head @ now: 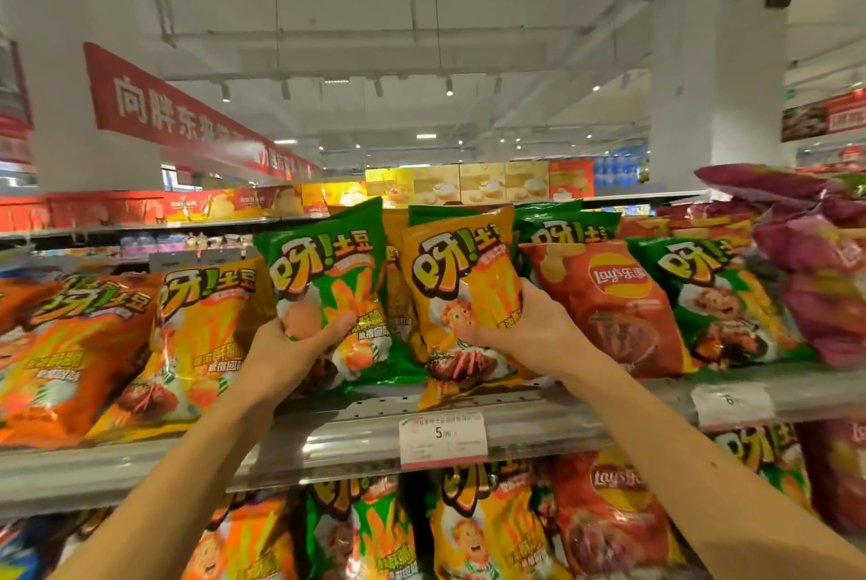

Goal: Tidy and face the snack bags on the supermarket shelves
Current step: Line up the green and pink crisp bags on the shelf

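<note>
Progress: mid-task, judging by the top shelf (356, 443) | left hand (300, 345) is gripping green fries bag (328, 279), just left of price tag (443, 439) | right hand (520, 331) is clutching yellow fries bag (450, 279) directly above tag | both standing, label forward | remaining: red Lay's bag (614, 303) and orange bag (70, 359) are leaning, purple bags (810, 265) are slumping.

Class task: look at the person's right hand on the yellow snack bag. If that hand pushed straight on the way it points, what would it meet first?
The right hand already grips the yellow bag, so it would press that bag back first, probably into the bags standing behind it; depth there is unclear.
</note>
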A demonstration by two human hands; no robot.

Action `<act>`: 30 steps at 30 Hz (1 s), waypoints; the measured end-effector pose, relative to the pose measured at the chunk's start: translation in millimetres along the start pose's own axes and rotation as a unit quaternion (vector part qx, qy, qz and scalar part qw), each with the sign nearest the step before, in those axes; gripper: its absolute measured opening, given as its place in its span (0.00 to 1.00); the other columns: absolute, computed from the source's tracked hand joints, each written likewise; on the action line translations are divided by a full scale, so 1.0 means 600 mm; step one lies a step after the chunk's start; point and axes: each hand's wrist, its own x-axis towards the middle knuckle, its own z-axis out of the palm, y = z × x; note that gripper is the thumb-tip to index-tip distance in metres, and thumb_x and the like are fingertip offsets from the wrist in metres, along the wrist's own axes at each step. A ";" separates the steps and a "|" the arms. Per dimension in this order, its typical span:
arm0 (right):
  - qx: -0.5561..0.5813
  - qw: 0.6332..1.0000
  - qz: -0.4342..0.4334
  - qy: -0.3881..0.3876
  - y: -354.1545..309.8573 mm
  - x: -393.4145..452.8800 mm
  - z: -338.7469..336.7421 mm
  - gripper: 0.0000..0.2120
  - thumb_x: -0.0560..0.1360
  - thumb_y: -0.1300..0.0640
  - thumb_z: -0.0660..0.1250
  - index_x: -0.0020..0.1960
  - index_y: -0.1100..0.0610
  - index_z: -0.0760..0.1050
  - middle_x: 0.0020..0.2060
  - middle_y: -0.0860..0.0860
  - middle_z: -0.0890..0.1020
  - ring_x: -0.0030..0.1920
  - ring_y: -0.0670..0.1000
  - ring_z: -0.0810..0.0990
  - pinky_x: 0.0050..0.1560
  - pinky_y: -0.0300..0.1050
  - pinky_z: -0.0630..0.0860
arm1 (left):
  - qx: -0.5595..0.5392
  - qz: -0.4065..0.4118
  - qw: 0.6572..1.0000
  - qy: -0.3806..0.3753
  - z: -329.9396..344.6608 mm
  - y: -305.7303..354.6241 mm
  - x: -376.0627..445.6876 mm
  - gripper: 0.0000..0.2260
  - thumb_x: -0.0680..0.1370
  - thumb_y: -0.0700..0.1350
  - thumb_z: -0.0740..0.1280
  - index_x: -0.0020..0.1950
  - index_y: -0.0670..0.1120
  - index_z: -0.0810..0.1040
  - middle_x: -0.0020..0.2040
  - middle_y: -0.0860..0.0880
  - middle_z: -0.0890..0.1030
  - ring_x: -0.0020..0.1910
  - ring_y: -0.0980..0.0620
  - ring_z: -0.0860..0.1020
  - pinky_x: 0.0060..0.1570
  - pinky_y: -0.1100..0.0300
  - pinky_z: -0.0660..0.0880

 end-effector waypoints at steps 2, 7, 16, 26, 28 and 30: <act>-0.010 1.000 -0.013 0.025 -0.008 -0.004 -0.006 0.36 0.62 0.34 0.81 0.64 0.45 0.71 0.53 0.42 0.81 0.53 0.43 0.80 0.51 0.42 0.77 | -0.006 0.003 1.000 0.013 0.002 0.002 -0.003 0.18 0.65 0.62 0.76 0.42 0.49 0.80 0.33 0.62 0.83 0.35 0.56 0.80 0.37 0.60 0.71; -0.015 0.995 -0.028 0.097 -0.017 -0.026 -0.047 0.40 0.61 0.34 0.80 0.67 0.44 0.69 0.54 0.42 0.80 0.53 0.46 0.79 0.53 0.43 0.75 | -0.026 0.023 0.999 -0.008 0.028 0.013 -0.005 0.34 0.67 0.67 0.75 0.53 0.37 0.80 0.44 0.41 0.79 0.44 0.46 0.76 0.43 0.54 0.70; -0.016 0.980 0.022 0.195 0.017 -0.111 -0.174 0.42 0.55 0.29 0.76 0.65 0.44 0.71 0.52 0.39 0.80 0.52 0.44 0.79 0.48 0.43 0.77 | 0.001 0.062 0.994 -0.088 0.169 0.063 -0.012 0.31 0.69 0.67 0.73 0.54 0.41 0.77 0.49 0.46 0.82 0.48 0.46 0.80 0.54 0.48 0.77; 0.019 0.973 0.025 0.229 0.019 -0.161 -0.197 0.37 0.56 0.32 0.77 0.62 0.44 0.75 0.51 0.41 0.83 0.52 0.45 0.81 0.53 0.49 0.78 | 0.096 0.052 0.989 -0.100 0.273 0.069 -0.031 0.28 0.71 0.67 0.70 0.48 0.41 0.77 0.44 0.46 0.81 0.43 0.48 0.79 0.45 0.51 0.75; 0.026 0.975 0.015 0.222 0.010 -0.160 -0.179 0.39 0.58 0.33 0.77 0.65 0.45 0.74 0.52 0.41 0.83 0.53 0.45 0.81 0.52 0.47 0.77 | 0.092 0.034 0.988 -0.123 0.268 0.073 -0.032 0.28 0.70 0.68 0.71 0.46 0.41 0.75 0.42 0.48 0.80 0.41 0.48 0.78 0.43 0.53 0.74; 0.031 0.977 0.005 0.210 -0.005 -0.155 -0.152 0.39 0.58 0.33 0.77 0.65 0.45 0.73 0.52 0.39 0.82 0.53 0.42 0.80 0.47 0.41 0.74 | 0.092 0.019 0.983 -0.158 0.248 0.078 -0.040 0.27 0.71 0.69 0.69 0.51 0.45 0.75 0.45 0.50 0.79 0.44 0.50 0.78 0.45 0.54 0.74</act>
